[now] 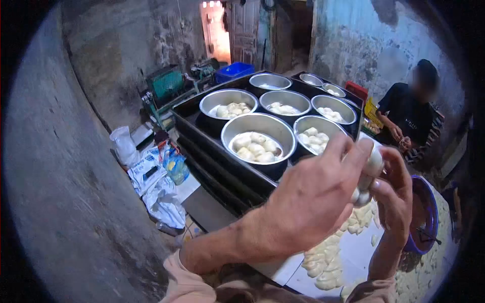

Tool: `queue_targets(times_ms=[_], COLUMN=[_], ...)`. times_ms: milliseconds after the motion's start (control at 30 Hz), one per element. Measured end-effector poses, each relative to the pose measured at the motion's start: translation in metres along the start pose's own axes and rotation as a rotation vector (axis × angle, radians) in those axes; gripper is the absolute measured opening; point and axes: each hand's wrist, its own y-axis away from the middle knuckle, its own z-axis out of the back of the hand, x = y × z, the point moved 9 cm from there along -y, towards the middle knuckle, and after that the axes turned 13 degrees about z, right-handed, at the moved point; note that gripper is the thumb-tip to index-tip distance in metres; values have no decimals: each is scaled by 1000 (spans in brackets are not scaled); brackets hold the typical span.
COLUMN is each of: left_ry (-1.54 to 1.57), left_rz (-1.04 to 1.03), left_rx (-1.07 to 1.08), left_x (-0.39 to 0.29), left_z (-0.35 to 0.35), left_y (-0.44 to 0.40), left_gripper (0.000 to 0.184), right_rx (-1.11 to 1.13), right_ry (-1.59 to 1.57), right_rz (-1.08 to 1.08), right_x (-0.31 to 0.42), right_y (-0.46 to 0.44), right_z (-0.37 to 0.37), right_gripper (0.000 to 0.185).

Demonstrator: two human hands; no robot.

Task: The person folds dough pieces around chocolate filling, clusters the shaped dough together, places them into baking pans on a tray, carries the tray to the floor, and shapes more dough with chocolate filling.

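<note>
The person's two hands are close together, clamped on a cluster of pale dough balls (373,164) held up above the desk (354,248). The left hand (308,202) covers the cluster from one side, its palm side turned away from view; the right hand (396,197) curls around the other side, thumb on the dough. How the left fingers grip underneath is hidden.

Below the hands, many small flattened dough pieces (323,265) lie crowded on the white surface. Just beyond, a stack of black trays (218,169) carries round metal pans; the nearest pan (286,139) holds a group of dough balls, and several others behind it hold similar groups.

To the right of the right hand stands a purple basin (434,207) with a dark-handled tool at its edge. Farther back on that side, another person (411,113) in dark clothing sits near a yellow crate (372,112). Against the far left wall are a green machine (166,83) and a blue container (235,71).
</note>
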Motion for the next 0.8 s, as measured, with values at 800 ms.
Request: queue_targets(times_ms=[800], left_ry=[28], left_rz=[36], left_rx=[270], left_x=[268], left_z=[114], left_y=[-161], left_gripper=[76], right_rx=[262], right_ry=[346], right_rz=[-85], right_x=[-151], right_y=[-217], right_z=[-146], right_gripper=[54])
